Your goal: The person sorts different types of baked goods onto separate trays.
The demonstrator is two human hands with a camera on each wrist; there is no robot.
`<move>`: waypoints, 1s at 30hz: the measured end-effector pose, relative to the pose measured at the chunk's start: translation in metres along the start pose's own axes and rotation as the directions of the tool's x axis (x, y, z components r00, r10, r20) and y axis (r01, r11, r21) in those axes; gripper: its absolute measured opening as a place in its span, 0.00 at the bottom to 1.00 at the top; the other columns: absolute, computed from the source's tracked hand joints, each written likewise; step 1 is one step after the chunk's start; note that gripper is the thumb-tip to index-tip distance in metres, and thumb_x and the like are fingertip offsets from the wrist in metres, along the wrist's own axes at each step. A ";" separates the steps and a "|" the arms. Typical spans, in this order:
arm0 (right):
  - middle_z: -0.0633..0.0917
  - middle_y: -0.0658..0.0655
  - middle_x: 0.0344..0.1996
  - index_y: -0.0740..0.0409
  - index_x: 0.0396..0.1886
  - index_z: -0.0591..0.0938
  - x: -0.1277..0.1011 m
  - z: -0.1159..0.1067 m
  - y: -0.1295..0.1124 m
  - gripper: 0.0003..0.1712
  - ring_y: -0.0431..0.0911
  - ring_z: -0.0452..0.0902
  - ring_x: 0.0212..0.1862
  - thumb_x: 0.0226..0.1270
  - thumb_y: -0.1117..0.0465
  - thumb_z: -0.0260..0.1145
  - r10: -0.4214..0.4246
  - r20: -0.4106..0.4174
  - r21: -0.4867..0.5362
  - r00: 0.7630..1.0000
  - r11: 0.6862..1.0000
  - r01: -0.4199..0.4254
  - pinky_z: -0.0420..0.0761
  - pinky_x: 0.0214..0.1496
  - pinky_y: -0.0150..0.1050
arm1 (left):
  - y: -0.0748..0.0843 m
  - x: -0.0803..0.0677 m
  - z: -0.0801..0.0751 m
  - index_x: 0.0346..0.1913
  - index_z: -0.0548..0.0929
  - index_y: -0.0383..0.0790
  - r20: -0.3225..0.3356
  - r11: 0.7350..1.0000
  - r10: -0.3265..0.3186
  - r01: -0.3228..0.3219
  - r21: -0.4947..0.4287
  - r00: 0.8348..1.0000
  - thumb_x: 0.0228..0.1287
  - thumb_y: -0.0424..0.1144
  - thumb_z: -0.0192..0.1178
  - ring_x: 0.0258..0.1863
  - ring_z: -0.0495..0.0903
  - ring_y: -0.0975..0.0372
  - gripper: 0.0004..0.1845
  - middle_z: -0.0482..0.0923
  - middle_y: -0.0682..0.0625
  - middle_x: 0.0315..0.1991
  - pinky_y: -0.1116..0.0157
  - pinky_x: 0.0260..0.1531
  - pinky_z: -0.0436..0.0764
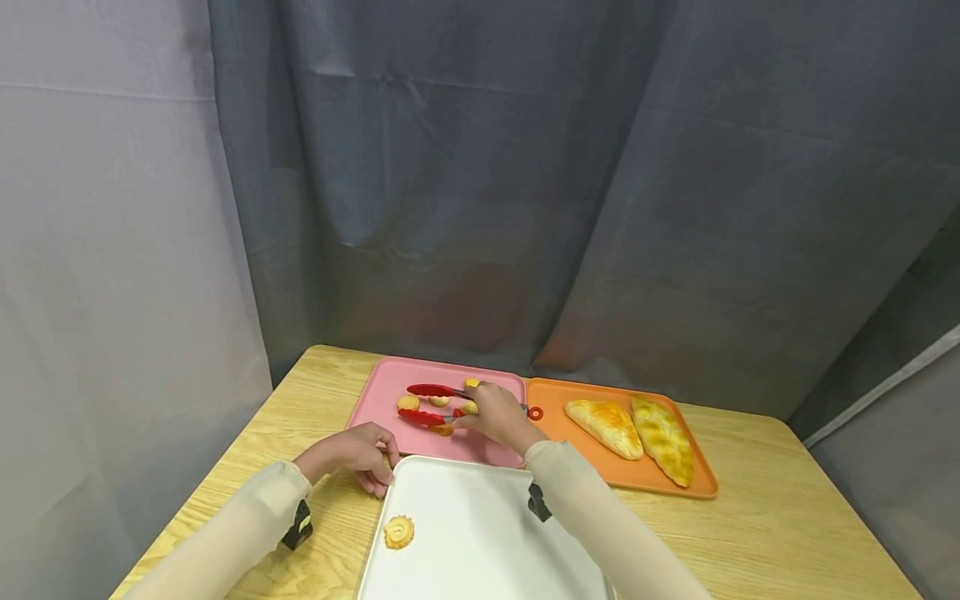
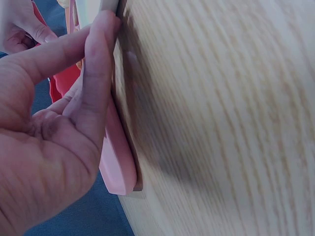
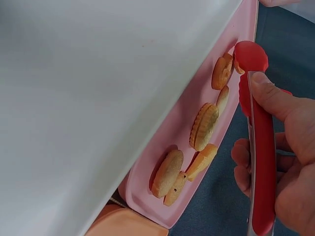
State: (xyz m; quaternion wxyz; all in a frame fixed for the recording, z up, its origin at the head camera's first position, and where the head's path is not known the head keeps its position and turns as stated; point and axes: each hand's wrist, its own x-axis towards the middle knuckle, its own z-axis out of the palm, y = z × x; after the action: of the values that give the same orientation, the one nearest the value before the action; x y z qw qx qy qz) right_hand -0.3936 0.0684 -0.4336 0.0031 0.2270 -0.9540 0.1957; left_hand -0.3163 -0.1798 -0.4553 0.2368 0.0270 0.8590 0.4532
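My right hand (image 1: 495, 414) grips a pair of red tongs (image 3: 263, 172) by its metal-and-red arms. In the head view the tongs' red heads stand apart over the pink tray (image 1: 372, 407), close to a round cookie (image 1: 408, 402). Several more cookies (image 3: 204, 127) of different shapes lie on that tray. With thumb and fingertips, my left hand (image 1: 363, 457) pinches the far left corner of a white tray (image 1: 480, 533). On the white tray, near its left edge, sits a single flower-edged cookie (image 1: 398, 532). The right wrist view does not show clearly whether the tongs touch a cookie.
To the right of the pink tray is an orange tray (image 1: 551, 408) bearing a triangular pastry (image 1: 606, 427) and a longer browned bread (image 1: 663, 440). All the trays rest on a wooden table (image 1: 780, 492). Grey curtains (image 1: 450, 183) hang behind and beside it.
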 end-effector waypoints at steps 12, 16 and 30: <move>0.87 0.52 0.36 0.55 0.51 0.86 -0.002 -0.005 0.000 0.27 0.45 0.77 0.36 0.55 0.48 0.81 -0.022 -0.001 -0.005 1.000 1.000 0.022 0.82 0.39 0.35 | 0.001 0.000 0.000 0.38 0.80 0.34 -0.002 1.000 -0.012 0.012 0.013 1.000 0.55 0.25 0.71 0.18 0.84 0.61 0.11 0.84 0.42 0.21 0.68 0.21 0.85; 0.90 0.56 0.43 0.55 0.55 0.86 -0.007 -0.011 0.001 0.29 0.46 0.78 0.38 0.55 0.49 0.80 -0.030 0.002 0.015 1.000 0.999 0.030 0.85 0.42 0.37 | 0.001 0.000 0.000 0.38 0.80 0.34 -0.002 1.000 -0.013 0.013 0.009 1.000 0.55 0.25 0.71 0.19 0.84 0.61 0.11 0.84 0.42 0.21 0.67 0.21 0.85; 0.88 0.56 0.45 0.60 0.60 0.84 -0.041 -0.037 0.011 0.36 0.48 0.83 0.42 0.55 0.48 0.80 -0.141 -0.039 -0.025 0.989 0.990 0.140 0.89 0.44 0.39 | 0.000 0.000 -0.001 0.38 0.79 0.33 0.009 1.000 0.004 -0.004 0.005 1.000 0.55 0.25 0.70 0.18 0.84 0.61 0.11 0.84 0.42 0.21 0.68 0.21 0.85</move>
State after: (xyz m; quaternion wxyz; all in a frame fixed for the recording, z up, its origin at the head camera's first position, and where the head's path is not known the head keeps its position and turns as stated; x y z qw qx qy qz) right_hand -0.3647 0.1085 -0.4076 0.0389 0.2897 -0.9374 0.1891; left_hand -0.3171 -0.1807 -0.4546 0.2397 0.0314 0.8589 0.4514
